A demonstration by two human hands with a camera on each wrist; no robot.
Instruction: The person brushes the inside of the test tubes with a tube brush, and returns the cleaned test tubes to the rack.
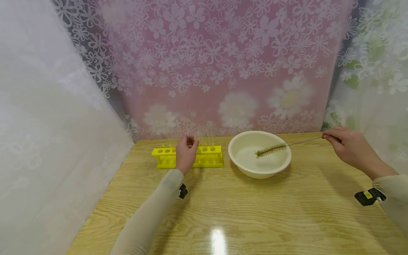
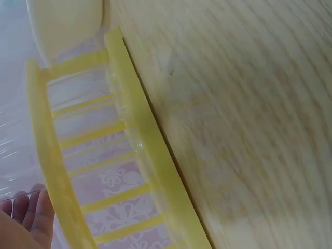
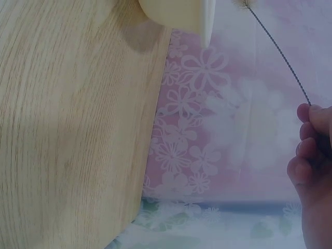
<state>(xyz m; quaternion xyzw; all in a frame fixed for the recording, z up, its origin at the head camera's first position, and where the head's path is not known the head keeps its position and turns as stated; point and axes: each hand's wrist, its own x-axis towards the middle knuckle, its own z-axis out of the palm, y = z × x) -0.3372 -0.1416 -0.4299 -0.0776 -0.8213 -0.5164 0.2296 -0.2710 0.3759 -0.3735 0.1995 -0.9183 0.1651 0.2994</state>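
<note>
A yellow test tube rack (image 1: 207,164) stands at the back left of the table, with several clear test tubes (image 1: 209,134) upright in it. My left hand (image 1: 186,154) is over the rack's middle, its curled fingers (image 2: 32,210) gripping a clear test tube near the top bar; the glass is faint and partly hidden. My right hand (image 1: 350,147) pinches the thin twisted-wire handle of a test tube brush (image 1: 272,150). Brown bristles hang above a cream basin (image 1: 259,173), apart from its inside. In the right wrist view, the wire (image 3: 280,52) runs up from thumb and forefinger.
The wooden table (image 1: 255,216) carries the rack and basin side by side near its back edge. Behind them hangs a pink floral curtain (image 1: 207,71), with whitish sheets on the left and right. A black wrist camera (image 1: 369,196) is on the right sleeve.
</note>
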